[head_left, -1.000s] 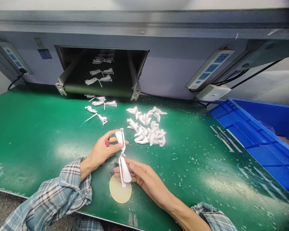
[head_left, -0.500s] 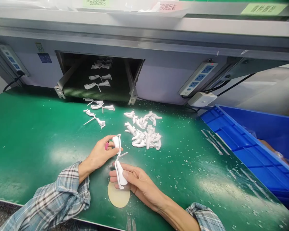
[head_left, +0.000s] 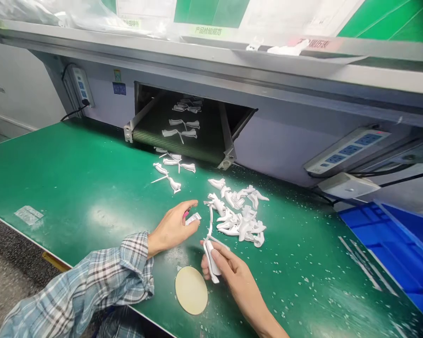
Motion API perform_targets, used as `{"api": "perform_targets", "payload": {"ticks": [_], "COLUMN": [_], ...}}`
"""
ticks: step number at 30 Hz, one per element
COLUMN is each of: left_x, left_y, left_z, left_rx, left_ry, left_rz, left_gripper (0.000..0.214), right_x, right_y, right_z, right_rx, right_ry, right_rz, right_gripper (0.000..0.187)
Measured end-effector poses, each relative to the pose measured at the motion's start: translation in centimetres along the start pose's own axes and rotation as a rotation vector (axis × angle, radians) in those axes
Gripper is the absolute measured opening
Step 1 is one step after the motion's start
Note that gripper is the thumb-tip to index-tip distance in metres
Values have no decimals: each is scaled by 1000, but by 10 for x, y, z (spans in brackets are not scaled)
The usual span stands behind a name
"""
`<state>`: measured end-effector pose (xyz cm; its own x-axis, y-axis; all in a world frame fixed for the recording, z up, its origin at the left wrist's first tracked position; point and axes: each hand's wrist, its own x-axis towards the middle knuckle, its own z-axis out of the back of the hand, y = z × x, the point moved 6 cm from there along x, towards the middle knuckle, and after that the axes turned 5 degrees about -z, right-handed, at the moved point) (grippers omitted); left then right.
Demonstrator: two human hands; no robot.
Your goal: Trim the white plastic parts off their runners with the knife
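Observation:
My right hand is closed on a white moulded plastic part, whose thin sprue stem sticks up from it. My left hand pinches a small white plastic piece between thumb and fingers, with a pink tool showing inside the hand. The two hands are a little apart above the green table. A heap of loose white parts lies just beyond my right hand.
A conveyor belt in an opening of the grey housing carries more white parts, and some lie at its mouth. A tan round disc lies near the table's front edge. A blue bin stands at the right. Power strips hang on the housing.
The white piece in my left hand has come off the sprue; my left hand has moved away from the right. The view has swung left and up.

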<state>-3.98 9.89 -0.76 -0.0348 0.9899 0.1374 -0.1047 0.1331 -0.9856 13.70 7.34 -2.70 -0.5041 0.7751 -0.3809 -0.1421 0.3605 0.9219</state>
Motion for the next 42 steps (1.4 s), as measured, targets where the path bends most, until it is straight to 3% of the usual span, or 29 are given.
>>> {"api": "perform_targets", "payload": {"ticks": [3, 5, 9, 11, 14, 17, 21, 25, 29, 32, 35, 39, 42], "left_x": [-7, -13, -24, -26, -22, -11, 5, 20, 32, 37, 36, 29, 25], "left_y": [-9, -16, -31, -34, -29, -20, -10, -5, -4, -5, -4, 6, 8], "left_z": [-16, -21, -21, -20, -15, -8, 12, 48, 93, 124, 144, 144, 135], "left_rx": [-204, -299, -173, -120, -205, -289, -306, -214, -58, 105, 308, 563, 694], "left_ry": [107, 125, 113, 108, 28, -51, -172, -358, -549, -617, -570, -395, -306], "left_rz": [-13, -54, -230, -275, -210, -157, -147, -168, -158, -110, -35, 89, 124], "left_gripper": [43, 40, 30, 22, 21, 27, 33, 34, 33, 28, 21, 22, 21], "right_x": [5, 9, 23, 31, 47, 71, 128, 187, 210, 192, 146, 72, 30], "right_y": [11, 18, 33, 43, 62, 83, 107, 117, 123, 128, 123, 93, 63], "right_z": [8, 10, 16, 20, 24, 17, -17, -57, -63, -42, -14, 10, 14], "right_rx": [-356, -471, -520, -675, -1042, -1181, -1190, -1161, -1030, -844, -592, -239, -31], "right_ry": [-110, -143, -228, -288, -354, -319, -181, -113, -108, -88, -26, 7, -11], "right_rz": [130, 175, 249, 291, 367, 426, 432, 368, 282, 232, 195, 145, 94], "right_gripper": [45, 44, 51, 52, 45, 38, 32, 31, 32, 29, 31, 44, 49]}}
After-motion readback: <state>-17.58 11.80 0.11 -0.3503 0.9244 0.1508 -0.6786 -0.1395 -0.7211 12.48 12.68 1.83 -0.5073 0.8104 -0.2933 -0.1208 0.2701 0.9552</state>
